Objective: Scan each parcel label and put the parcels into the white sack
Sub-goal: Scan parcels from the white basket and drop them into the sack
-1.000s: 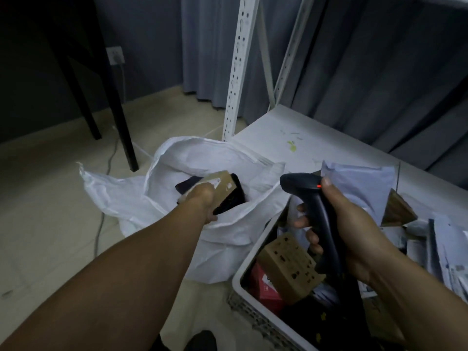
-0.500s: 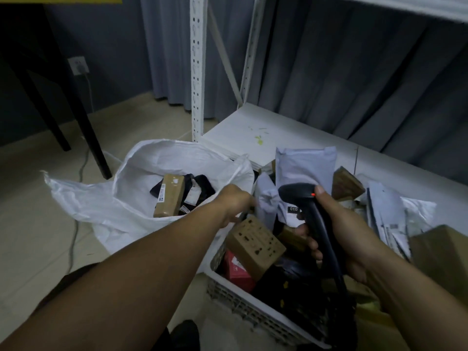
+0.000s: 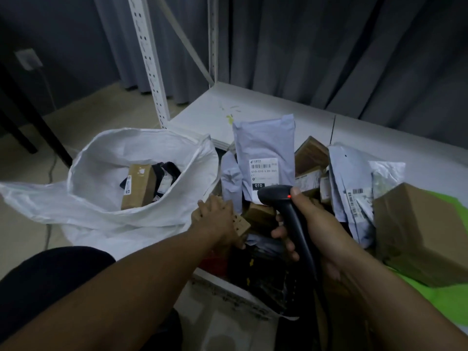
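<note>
1. While the right hand (image 3: 321, 229) holds the scanner (image 3: 291, 214) by its handle, fingers curled round the grip and thumb up beside the red light, the left hand (image 3: 217, 219) reaches into the crate (image 3: 228, 291).
2. The left hand lies palm down on the holed box (image 3: 241, 225), fingers bent over its far edge and thumb at its near side, clasping it.
3. The holed box sits at the crate's left end, just beside the sack (image 3: 101, 160), among other parcels.
4. The scanner's head points away from the person at the grey mailer (image 3: 266, 153), which stands upright at the back of the crate with its label (image 3: 263, 168) facing the camera.
5. The sack stands open on the floor to the left of the crate, its rim touching the crate's corner.
6. Inside the sack lie a brown carton (image 3: 138, 186) and, beside it, black parcels (image 3: 168, 177) with white labels.
7. More grey mailers (image 3: 352, 188) and small brown parcels fill the crate's right side.
8. A big box (image 3: 425, 231) rests at the far right, on something green (image 3: 455, 211).
9. Behind the crate runs a white shelf (image 3: 253, 112) with a perforated post (image 3: 149, 64), and grey curtains (image 3: 329, 46) hang behind that.
</note>
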